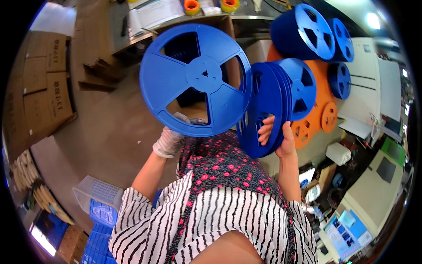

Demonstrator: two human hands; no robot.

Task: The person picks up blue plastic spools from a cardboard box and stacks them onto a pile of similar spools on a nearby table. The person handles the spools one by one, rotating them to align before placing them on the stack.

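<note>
A large blue plastic reel (173, 81), with cut-out windows and a small centre hole, faces me upright. My left hand (169, 141), in a whitish glove, is closed on its lower rim, with fingertips showing through the bottom window. Just to the right, several blue reels (265, 83) stand together almost edge-on. My bare right hand (285, 143) grips them, its fingers reaching through a cut-out and its thumb on the outer right side. Through the left reel's windows, the inside of a cardboard box (225, 27) shows with dark blue reels in it.
Stacks of blue reels (303, 33) and flat orange discs (329, 115) sit on an orange surface (318, 72) at right. Tape rolls (191, 6) lie on the far bench. Cardboard boxes (48, 99) stand left; plastic baskets (99, 193) are lower left. A beige-green machine (373, 189) stands right.
</note>
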